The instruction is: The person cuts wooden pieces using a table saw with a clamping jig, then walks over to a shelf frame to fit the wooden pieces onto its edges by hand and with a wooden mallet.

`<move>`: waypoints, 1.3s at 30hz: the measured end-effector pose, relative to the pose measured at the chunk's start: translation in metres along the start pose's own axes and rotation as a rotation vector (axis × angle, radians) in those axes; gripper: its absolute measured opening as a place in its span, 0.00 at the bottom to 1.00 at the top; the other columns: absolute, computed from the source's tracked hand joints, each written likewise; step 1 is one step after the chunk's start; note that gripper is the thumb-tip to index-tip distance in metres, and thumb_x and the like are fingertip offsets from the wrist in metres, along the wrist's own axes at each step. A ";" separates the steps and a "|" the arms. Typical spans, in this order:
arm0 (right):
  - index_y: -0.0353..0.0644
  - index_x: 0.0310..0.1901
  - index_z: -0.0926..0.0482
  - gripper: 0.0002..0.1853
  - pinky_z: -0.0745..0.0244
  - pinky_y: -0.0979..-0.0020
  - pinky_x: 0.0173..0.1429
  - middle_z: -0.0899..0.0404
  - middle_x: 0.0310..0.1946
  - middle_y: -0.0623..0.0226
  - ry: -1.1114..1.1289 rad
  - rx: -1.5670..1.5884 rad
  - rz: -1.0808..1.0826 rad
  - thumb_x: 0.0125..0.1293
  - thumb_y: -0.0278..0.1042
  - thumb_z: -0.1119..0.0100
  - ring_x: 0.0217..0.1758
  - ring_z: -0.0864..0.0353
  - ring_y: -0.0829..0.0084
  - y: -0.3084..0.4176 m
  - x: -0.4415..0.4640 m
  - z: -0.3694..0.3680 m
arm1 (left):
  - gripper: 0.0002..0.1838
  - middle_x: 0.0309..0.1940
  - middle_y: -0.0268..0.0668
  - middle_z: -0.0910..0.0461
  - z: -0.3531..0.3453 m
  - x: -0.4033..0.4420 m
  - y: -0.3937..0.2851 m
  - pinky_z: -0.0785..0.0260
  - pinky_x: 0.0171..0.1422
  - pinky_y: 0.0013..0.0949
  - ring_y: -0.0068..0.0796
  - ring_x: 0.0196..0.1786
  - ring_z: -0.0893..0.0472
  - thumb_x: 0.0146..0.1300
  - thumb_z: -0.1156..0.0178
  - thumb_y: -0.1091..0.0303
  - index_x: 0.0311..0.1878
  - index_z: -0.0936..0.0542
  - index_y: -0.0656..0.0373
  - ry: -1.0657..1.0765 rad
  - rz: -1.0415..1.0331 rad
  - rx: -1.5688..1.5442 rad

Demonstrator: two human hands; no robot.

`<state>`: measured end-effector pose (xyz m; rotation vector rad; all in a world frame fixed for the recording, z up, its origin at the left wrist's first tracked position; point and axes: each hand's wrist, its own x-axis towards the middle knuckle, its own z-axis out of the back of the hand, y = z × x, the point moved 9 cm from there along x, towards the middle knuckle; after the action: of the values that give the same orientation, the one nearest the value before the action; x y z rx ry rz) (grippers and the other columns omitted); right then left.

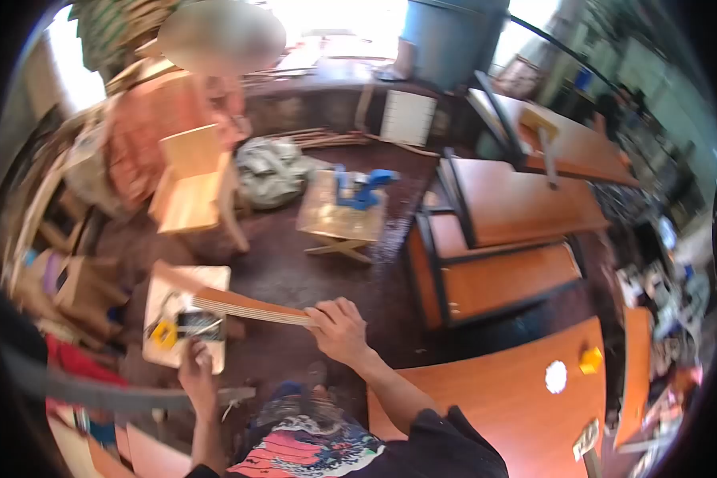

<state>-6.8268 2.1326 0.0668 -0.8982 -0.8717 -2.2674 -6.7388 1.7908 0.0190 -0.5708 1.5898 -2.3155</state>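
In the head view my right hand (340,327) is closed around the near end of a long, narrow wood-coloured board (251,307) with pale layered edges. The board reaches left above a small light-topped table (212,279), and its far end is blurred. My left hand (198,370) is at that table's near edge with its fingers curled; what they hold, if anything, I cannot make out. Beside it on the tabletop lie a yellow tape measure (164,334) and a dark tray-like item (200,325). A long grey strip (127,395) passes by my left wrist.
A large orange-brown tabletop (470,398) at right bears a yellow item (590,361) and a white round item (556,377). Dark-edged panels (526,207) are stacked behind. Ahead stand a wooden chair (190,199) and a stool (319,211) with blue tools (362,191). A person (179,131) is beyond.
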 end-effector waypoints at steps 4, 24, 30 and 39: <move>0.44 0.48 0.17 0.20 0.31 0.60 0.44 0.22 0.40 0.67 -0.055 -0.119 0.003 0.50 0.34 0.26 0.41 0.24 0.62 -0.072 0.087 0.046 | 0.32 0.67 0.42 0.27 -0.148 0.149 -0.117 0.34 0.70 0.36 0.32 0.66 0.27 0.72 0.37 0.67 0.75 0.36 0.65 0.215 -0.242 -0.366; 0.50 0.54 0.14 0.19 0.35 0.58 0.52 0.22 0.44 0.73 -0.371 -0.989 -0.161 0.59 0.32 0.41 0.43 0.30 0.66 -0.384 0.251 0.226 | 0.20 0.51 0.33 0.21 -0.714 0.396 -0.332 0.22 0.57 0.33 0.23 0.54 0.20 0.74 0.37 0.58 0.60 0.24 0.61 0.814 -0.221 -0.775; 0.49 0.55 0.15 0.19 0.35 0.57 0.52 0.21 0.45 0.72 -0.403 -1.100 -0.311 0.62 0.30 0.41 0.44 0.30 0.66 -0.409 0.251 0.239 | 0.20 0.49 0.32 0.20 -0.794 0.399 -0.353 0.22 0.55 0.31 0.21 0.51 0.21 0.73 0.36 0.55 0.58 0.22 0.61 0.962 -0.199 -0.743; 0.53 0.57 0.16 0.22 0.38 0.56 0.52 0.23 0.45 0.74 -0.389 -1.318 -0.468 0.58 0.36 0.36 0.46 0.32 0.65 -0.430 0.261 0.228 | 0.25 0.51 0.37 0.20 -0.846 0.398 -0.375 0.25 0.54 0.32 0.27 0.54 0.19 0.74 0.39 0.50 0.62 0.27 0.62 1.104 -0.284 -0.609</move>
<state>-7.1927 2.5111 0.2324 -1.8396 0.5416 -3.0660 -7.4866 2.4493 0.1650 0.5785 2.8831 -2.4462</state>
